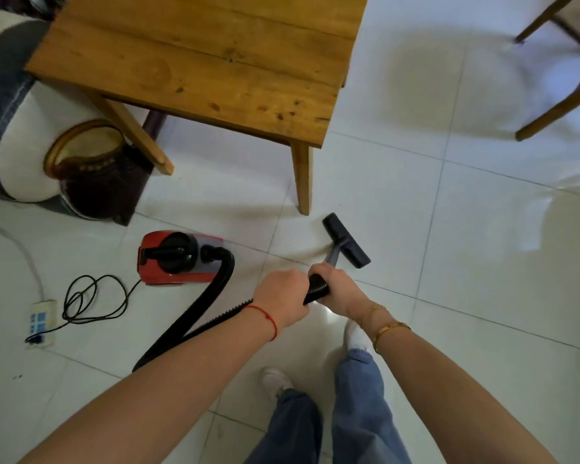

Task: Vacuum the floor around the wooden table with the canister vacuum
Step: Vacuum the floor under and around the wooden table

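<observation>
Left hand and right hand both grip the black hose end, fists wrapped tight, left just behind right. From the right hand the wand runs forward and down, long axis pointing toward the table leg. The nozzle lies flat on the tile floor, its bar crosswise to the wand, just short of that leg. The red canister sits on the floor to the left, with the hose looping back from it. Its cord coils toward a power strip.
</observation>
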Action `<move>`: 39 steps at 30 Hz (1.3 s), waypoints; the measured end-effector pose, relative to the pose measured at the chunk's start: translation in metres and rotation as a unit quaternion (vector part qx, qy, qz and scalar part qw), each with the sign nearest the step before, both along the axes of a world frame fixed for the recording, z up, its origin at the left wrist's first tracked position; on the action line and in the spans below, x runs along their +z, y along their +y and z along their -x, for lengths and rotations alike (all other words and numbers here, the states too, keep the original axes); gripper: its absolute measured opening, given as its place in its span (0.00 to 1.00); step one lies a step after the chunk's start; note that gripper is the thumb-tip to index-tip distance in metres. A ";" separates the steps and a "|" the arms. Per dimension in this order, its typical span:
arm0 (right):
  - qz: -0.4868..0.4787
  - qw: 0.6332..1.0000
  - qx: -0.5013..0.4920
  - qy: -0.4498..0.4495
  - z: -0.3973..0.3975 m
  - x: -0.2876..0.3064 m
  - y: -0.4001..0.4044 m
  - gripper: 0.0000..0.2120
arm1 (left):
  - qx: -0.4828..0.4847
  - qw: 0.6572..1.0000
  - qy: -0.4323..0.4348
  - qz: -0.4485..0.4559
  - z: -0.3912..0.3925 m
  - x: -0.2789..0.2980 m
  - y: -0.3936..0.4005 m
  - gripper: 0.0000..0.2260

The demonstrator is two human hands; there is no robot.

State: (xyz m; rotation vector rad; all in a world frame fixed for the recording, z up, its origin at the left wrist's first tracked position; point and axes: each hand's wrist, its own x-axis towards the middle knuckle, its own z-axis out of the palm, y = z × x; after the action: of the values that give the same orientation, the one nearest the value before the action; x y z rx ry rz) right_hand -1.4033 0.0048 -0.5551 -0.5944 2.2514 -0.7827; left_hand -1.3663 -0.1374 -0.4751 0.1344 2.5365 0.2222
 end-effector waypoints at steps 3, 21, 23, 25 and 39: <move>-0.001 1.000 -0.008 0.007 0.030 -0.003 0.031 0.10 | 0.006 1.000 0.002 -0.005 0.030 -0.005 0.032 0.09; -0.053 0.998 -0.027 -0.010 0.230 -0.001 0.163 0.10 | 0.011 1.000 0.003 0.002 0.232 -0.012 0.167 0.11; -0.054 0.998 -0.030 -0.012 0.234 -0.002 0.166 0.10 | 0.014 1.000 0.000 -0.002 0.237 -0.011 0.170 0.10; -0.057 0.998 -0.035 -0.014 0.233 -0.002 0.164 0.10 | 0.013 1.000 0.000 -0.004 0.237 -0.011 0.168 0.10; -0.051 0.998 -0.021 -0.007 0.137 0.002 0.084 0.09 | -0.017 1.000 0.001 -0.008 0.143 -0.012 0.086 0.10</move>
State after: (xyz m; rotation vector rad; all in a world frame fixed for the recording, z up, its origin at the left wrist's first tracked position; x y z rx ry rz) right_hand -1.5403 0.0889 -0.5527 -0.4938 2.2829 -0.6853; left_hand -1.5098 -0.0517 -0.4872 0.1846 2.5329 0.2280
